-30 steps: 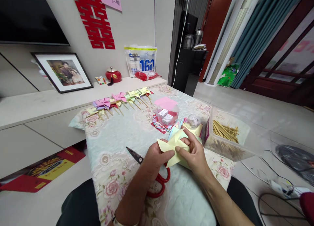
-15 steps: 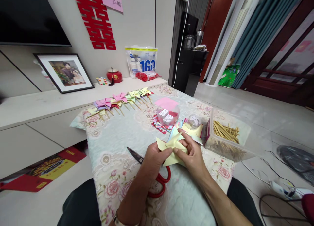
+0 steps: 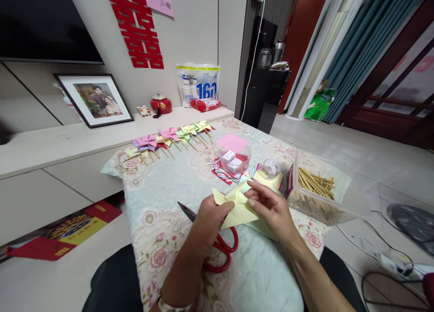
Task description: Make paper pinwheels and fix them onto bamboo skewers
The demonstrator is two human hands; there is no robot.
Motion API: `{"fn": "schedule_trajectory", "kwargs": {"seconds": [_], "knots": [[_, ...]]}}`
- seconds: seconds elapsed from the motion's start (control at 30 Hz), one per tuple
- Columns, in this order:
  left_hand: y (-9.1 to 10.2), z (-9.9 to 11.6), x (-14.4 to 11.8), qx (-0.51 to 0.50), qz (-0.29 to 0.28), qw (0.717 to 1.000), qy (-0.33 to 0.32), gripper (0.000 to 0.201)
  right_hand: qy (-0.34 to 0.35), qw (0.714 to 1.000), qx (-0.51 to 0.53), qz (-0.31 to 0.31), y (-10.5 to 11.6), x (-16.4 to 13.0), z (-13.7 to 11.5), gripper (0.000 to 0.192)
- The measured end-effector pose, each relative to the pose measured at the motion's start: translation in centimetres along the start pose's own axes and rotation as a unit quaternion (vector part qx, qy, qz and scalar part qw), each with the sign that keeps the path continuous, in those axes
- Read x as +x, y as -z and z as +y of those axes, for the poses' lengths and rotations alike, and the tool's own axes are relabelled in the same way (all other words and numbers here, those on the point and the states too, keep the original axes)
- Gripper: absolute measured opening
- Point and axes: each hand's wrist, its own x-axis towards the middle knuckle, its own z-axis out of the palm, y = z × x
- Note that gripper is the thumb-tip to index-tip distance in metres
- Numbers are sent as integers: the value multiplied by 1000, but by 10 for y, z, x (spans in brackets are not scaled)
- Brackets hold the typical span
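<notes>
My left hand [image 3: 210, 221] pinches the near-left edge of the yellow paper [image 3: 237, 208], thumb on top, fingers curled under it; my right hand [image 3: 271, 209] pins the folded flaps at the paper's middle with thumb and forefinger, the other fingers loosely bent beneath; the paper sits just below the centre of the frame, lifted a little off the cloth. Directly under my left hand lie the scissors [image 3: 217, 248], red handles toward me, blades pointing to the upper left. To the right stands a clear box [image 3: 294, 185] of wooden sticks [image 3: 315, 182]; behind the paper, a small round tub [image 3: 235, 160] and loose coloured sheets [image 3: 225, 172]; further up, a row of finished pinwheels [image 3: 169, 138] along the far edge of the table [image 3: 162, 185].

If my right pinch eases, I judge the bent corners would spring apart and the shape would be lost; pressing too hard could crease or tear the thin sheet; a dropped wrist might catch the scissor blades.
</notes>
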Motion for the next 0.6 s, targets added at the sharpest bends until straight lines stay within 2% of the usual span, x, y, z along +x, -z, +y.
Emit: {"fn": "schedule_trajectory", "kwargs": {"seconds": [0.07,0.2,0.4,0.6], "knots": [[-1,3,-1,-10,-6,1000,4,14,58,996,-63,-14,3,0,-2,33],[-6,11,-3,-35,-16,999,9,17,162,971,-163,-70,8,2,-11,26],[-3,10,-2,-12,-17,1000,-2,19,173,950,-216,-147,15,1,-18,20],[2,3,0,28,-26,999,-10,14,174,939,-249,-159,14,1,-20,12]]}}
